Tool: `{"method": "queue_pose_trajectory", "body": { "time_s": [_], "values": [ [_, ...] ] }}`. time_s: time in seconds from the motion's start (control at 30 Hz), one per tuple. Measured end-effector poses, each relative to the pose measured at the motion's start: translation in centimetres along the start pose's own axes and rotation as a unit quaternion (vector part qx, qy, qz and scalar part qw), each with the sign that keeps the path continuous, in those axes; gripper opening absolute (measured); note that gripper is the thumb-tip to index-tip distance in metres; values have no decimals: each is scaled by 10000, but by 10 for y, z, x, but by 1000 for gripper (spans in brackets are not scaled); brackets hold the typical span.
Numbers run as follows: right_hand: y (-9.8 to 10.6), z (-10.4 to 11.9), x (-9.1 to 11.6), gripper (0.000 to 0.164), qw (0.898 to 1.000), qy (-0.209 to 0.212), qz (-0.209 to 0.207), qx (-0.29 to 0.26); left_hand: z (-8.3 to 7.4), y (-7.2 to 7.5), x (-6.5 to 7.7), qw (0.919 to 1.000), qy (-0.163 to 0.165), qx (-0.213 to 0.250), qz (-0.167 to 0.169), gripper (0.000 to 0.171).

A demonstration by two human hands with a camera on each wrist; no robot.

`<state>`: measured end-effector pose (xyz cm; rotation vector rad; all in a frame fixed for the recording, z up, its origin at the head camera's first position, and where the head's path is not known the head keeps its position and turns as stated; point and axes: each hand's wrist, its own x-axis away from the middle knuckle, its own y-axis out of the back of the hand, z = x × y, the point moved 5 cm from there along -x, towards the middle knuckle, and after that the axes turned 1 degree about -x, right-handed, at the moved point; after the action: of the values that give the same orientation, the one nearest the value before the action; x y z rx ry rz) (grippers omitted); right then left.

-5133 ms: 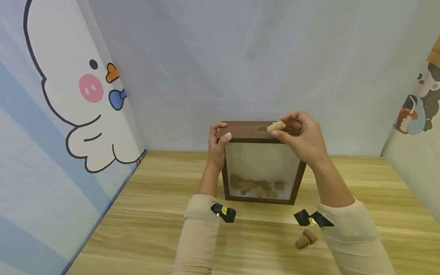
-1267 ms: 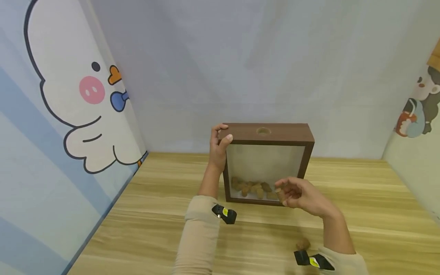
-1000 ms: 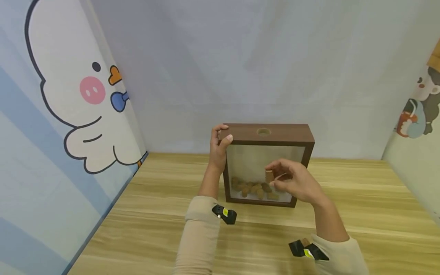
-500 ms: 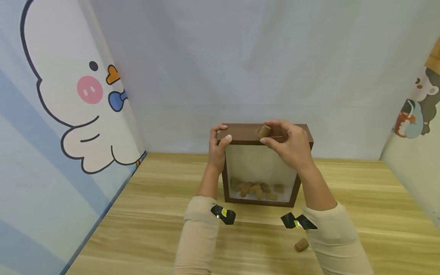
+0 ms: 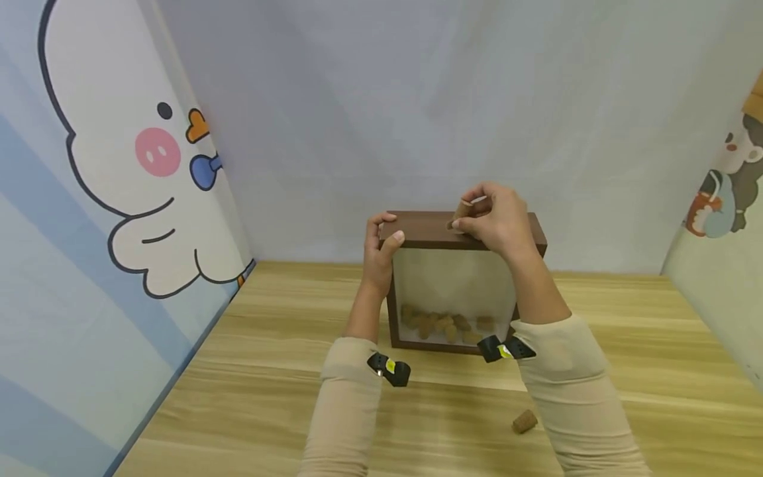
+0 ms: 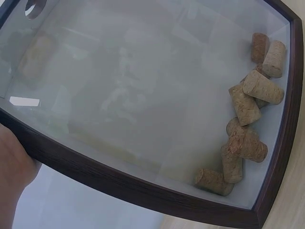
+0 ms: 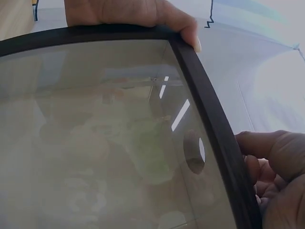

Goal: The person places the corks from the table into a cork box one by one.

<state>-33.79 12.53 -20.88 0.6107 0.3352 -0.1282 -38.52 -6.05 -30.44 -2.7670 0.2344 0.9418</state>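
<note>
A dark brown wooden box (image 5: 417,225) with a clear front stands upright on the table. My left hand (image 5: 378,258) grips its upper left corner, thumb in front and fingers behind. Between the thumb and fingers of my right hand (image 5: 501,222) is a wine cork (image 5: 462,209), pinched and tilted at the round hole in the box's top. In the right wrist view the hole (image 7: 194,151) shows through the clear front, and the right hand (image 7: 283,171) lies just beyond the frame edge. Several corks (image 6: 245,143) lie heaped along the box's bottom in the left wrist view.
One loose cork (image 5: 524,421) lies on the wood-grain table (image 5: 441,411), in front of the box and close by the right sleeve (image 5: 566,371). A pale curtain (image 5: 357,119) hangs behind the box, and a cartoon-printed panel (image 5: 77,298) borders the left side.
My right hand has brought a cork up from low in front of the box to the hole on top; the cork now stands more upright. Of two loose corks, one stays on the table. The left hand keeps its hold.
</note>
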Motion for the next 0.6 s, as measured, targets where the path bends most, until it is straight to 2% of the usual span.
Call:
{"method": "queue_pose_trajectory", "body": {
  "time_s": [0.23, 0.4, 0.47, 0.6],
  "values": [
    [5, 0, 18, 42, 9990, 56, -53, -433, -1, 0, -1, 10000, -7, 8, 15, 47],
    [12, -3, 45, 36, 9923, 594, -177, -1072, 1, -2, 0, 10000, -66, 54, 10, 48],
    [13, -6, 56, 33, 9876, 869, -123, -1304, 1, -2, 0, 9999, -101, 12, -21, 51],
    [13, -16, 74, 24, 9816, 1060, 94, -1585, 1, -1, 0, 9999, -98, -58, -68, 54]
  ]
}}
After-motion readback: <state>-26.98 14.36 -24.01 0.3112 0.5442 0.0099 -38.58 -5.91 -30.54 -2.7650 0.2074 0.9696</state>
